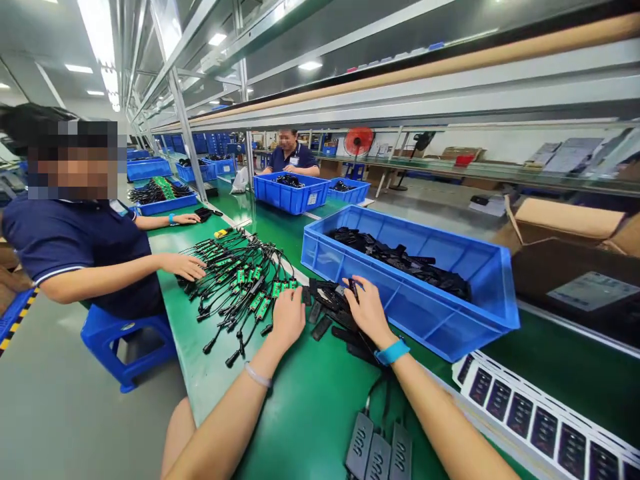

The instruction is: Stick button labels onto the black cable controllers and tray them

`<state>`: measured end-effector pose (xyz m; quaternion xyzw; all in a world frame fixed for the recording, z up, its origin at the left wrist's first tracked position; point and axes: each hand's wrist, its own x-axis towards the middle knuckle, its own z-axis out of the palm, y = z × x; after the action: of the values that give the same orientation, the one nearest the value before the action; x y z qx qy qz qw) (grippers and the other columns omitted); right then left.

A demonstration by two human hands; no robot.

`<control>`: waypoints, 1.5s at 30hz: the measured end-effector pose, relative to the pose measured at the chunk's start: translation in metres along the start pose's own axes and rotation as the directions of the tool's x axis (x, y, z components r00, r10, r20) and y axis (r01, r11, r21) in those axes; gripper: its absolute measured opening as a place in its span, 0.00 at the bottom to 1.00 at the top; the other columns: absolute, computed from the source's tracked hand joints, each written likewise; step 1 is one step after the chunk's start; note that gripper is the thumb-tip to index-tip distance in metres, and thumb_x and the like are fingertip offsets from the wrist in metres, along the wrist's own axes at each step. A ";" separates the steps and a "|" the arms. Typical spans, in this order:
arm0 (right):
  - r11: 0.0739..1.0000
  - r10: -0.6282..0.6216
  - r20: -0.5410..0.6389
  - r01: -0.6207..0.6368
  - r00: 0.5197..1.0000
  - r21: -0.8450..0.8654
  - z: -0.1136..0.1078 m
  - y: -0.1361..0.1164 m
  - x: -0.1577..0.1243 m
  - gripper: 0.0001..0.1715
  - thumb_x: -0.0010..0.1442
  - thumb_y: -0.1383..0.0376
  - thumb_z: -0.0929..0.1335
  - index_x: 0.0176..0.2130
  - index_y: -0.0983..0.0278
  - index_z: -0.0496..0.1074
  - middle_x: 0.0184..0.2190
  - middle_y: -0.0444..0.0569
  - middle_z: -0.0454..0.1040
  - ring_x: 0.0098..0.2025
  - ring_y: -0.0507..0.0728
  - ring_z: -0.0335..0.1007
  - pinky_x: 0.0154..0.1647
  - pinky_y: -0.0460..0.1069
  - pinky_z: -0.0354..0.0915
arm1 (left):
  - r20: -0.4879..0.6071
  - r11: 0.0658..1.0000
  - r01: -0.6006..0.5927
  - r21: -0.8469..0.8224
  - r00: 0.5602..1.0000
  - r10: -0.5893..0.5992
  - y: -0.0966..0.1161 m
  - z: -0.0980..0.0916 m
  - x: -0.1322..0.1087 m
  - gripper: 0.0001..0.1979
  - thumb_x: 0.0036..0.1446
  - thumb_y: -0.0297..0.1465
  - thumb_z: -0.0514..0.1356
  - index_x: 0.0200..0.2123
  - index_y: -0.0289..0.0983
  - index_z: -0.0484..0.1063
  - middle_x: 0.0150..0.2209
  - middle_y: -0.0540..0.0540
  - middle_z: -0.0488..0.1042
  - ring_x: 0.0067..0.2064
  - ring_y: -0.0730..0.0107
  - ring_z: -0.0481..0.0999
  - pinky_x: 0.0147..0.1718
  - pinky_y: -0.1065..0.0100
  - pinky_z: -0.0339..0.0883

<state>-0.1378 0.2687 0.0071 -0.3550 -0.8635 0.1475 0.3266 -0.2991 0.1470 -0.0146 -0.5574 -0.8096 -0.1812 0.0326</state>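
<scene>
My left hand (289, 317) is closed at the right edge of a pile of green circuit boards with black cables (260, 303); what its curled fingers hold, if anything, is hidden. A small dark piece touches or lies beside its fingertips. My right hand (369, 312), with a blue wristband, pinches a slim black plastic piece (354, 289) between thumb and fingers. Beneath and around it lies a heap of black plastic pieces (323, 327), right against a long blue bin (450, 327). That bin holds many similar black pieces (400, 257).
Finished-looking grey cases with cables (377, 453) lie near me on the green bench (290, 427). A white tray of dark labelled panels (520, 407) is at right. At left a co-worker's hand (187, 265) reaches the cable pile. Another person sits behind blue bins (290, 193).
</scene>
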 end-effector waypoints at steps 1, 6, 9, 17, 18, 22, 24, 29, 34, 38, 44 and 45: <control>0.996 0.016 0.012 -0.017 1.000 0.089 -0.003 -0.007 -0.005 0.28 0.68 0.56 0.52 0.57 0.65 0.66 0.48 0.60 0.73 0.48 0.62 0.70 0.47 0.60 0.69 | -0.006 0.999 0.042 0.015 0.999 -0.042 -0.004 -0.002 0.004 0.23 0.67 0.31 0.48 0.64 0.32 0.57 0.53 0.34 0.68 0.54 0.54 0.68 0.53 0.56 0.63; 0.596 0.228 0.249 -0.338 0.941 0.728 -0.022 -0.036 -0.045 0.35 0.60 0.49 0.65 0.60 0.63 0.58 0.30 0.44 0.71 0.18 0.48 0.52 0.16 0.45 0.53 | 0.057 0.993 0.069 0.091 0.996 -0.075 -0.025 -0.011 0.011 0.22 0.63 0.41 0.56 0.59 0.41 0.67 0.51 0.36 0.68 0.52 0.52 0.67 0.47 0.60 0.65; 0.502 0.234 0.384 -0.449 0.893 0.739 -0.032 -0.044 -0.065 0.35 0.55 0.49 0.70 0.56 0.62 0.64 0.28 0.42 0.67 0.19 0.47 0.47 0.18 0.44 0.46 | 0.126 0.990 0.001 0.144 0.992 -0.020 -0.033 -0.021 -0.003 0.18 0.65 0.37 0.54 0.56 0.44 0.70 0.50 0.39 0.70 0.50 0.55 0.69 0.45 0.63 0.65; 0.567 0.172 0.425 -0.443 0.889 0.695 -0.039 -0.065 -0.087 0.17 0.60 0.55 0.64 0.46 0.59 0.70 0.29 0.43 0.67 0.29 0.53 0.61 0.25 0.46 0.56 | 0.205 0.974 -0.069 0.218 0.979 0.023 -0.018 -0.037 -0.045 0.13 0.65 0.35 0.54 0.47 0.41 0.76 0.47 0.37 0.72 0.47 0.52 0.73 0.42 0.60 0.65; 0.568 0.154 0.414 -0.423 0.897 0.706 -0.038 -0.068 -0.089 0.16 0.59 0.56 0.65 0.45 0.58 0.70 0.30 0.44 0.68 0.31 0.54 0.63 0.27 0.46 0.59 | 0.213 0.976 -0.065 0.208 0.977 0.020 -0.016 -0.036 -0.048 0.13 0.65 0.35 0.54 0.47 0.41 0.76 0.46 0.38 0.73 0.45 0.53 0.74 0.41 0.61 0.66; 0.509 0.112 0.395 -0.394 0.912 0.765 -0.034 -0.075 -0.098 0.19 0.56 0.56 0.67 0.46 0.59 0.66 0.35 0.45 0.69 0.31 0.53 0.65 0.30 0.47 0.63 | 0.204 0.988 -0.033 0.149 0.979 0.001 -0.010 -0.034 -0.055 0.14 0.64 0.34 0.54 0.51 0.43 0.73 0.43 0.43 0.76 0.45 0.59 0.76 0.39 0.65 0.67; 0.517 0.134 0.404 -0.411 0.905 0.751 -0.033 -0.073 -0.100 0.26 0.55 0.57 0.68 0.52 0.58 0.63 0.35 0.44 0.67 0.27 0.50 0.61 0.28 0.47 0.61 | 0.188 0.993 0.000 0.121 0.982 -0.023 -0.007 -0.033 -0.057 0.16 0.64 0.33 0.53 0.53 0.41 0.71 0.42 0.43 0.76 0.44 0.59 0.76 0.39 0.65 0.67; 0.538 0.164 0.392 -0.415 0.905 0.734 -0.037 -0.055 -0.094 0.23 0.55 0.56 0.68 0.49 0.59 0.66 0.29 0.41 0.64 0.26 0.51 0.60 0.27 0.47 0.59 | 0.192 0.999 0.040 -0.002 0.981 -0.038 0.006 -0.026 -0.061 0.14 0.62 0.30 0.53 0.48 0.38 0.74 0.43 0.39 0.76 0.47 0.54 0.75 0.41 0.61 0.67; 0.569 -0.017 0.630 -0.511 0.776 0.645 -0.033 -0.050 -0.096 0.15 0.52 0.61 0.70 0.41 0.61 0.71 0.21 0.37 0.58 0.23 0.49 0.54 0.24 0.45 0.51 | 0.159 0.957 0.143 -0.252 0.982 -0.104 0.005 -0.022 -0.061 0.09 0.59 0.30 0.55 0.36 0.37 0.76 0.37 0.40 0.78 0.45 0.55 0.76 0.43 0.61 0.66; 0.486 -0.063 0.680 -0.573 0.731 0.661 -0.014 -0.057 -0.110 0.13 0.52 0.60 0.70 0.39 0.61 0.70 0.20 0.35 0.58 0.21 0.48 0.53 0.23 0.44 0.52 | 0.146 0.797 0.242 -0.553 0.970 -0.193 -0.011 -0.029 -0.055 0.13 0.62 0.36 0.50 0.36 0.37 0.72 0.30 0.45 0.77 0.36 0.62 0.78 0.36 0.65 0.68; 0.349 0.179 0.527 -0.554 0.831 0.756 -0.003 -0.052 -0.109 0.20 0.54 0.50 0.69 0.39 0.62 0.68 0.20 0.37 0.63 0.20 0.48 0.56 0.21 0.44 0.53 | 0.261 0.385 0.312 -0.869 0.949 -0.178 -0.004 -0.045 -0.052 0.25 0.57 0.49 0.55 0.49 0.37 0.65 0.38 0.44 0.75 0.33 0.71 0.76 0.30 0.71 0.69; 0.332 0.233 0.475 -0.529 0.848 0.781 -0.004 -0.050 -0.107 0.21 0.54 0.49 0.70 0.39 0.61 0.67 0.20 0.38 0.65 0.21 0.49 0.58 0.21 0.44 0.54 | 0.300 0.333 0.333 -0.882 0.942 -0.148 0.001 -0.046 -0.054 0.25 0.54 0.48 0.58 0.48 0.36 0.66 0.36 0.46 0.74 0.31 0.73 0.75 0.28 0.72 0.68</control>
<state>-0.1038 0.1580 -0.0151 -0.2972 -0.5780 0.7010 0.2937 -0.2843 0.0844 0.0145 -0.3659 -0.6417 -0.5578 -0.3785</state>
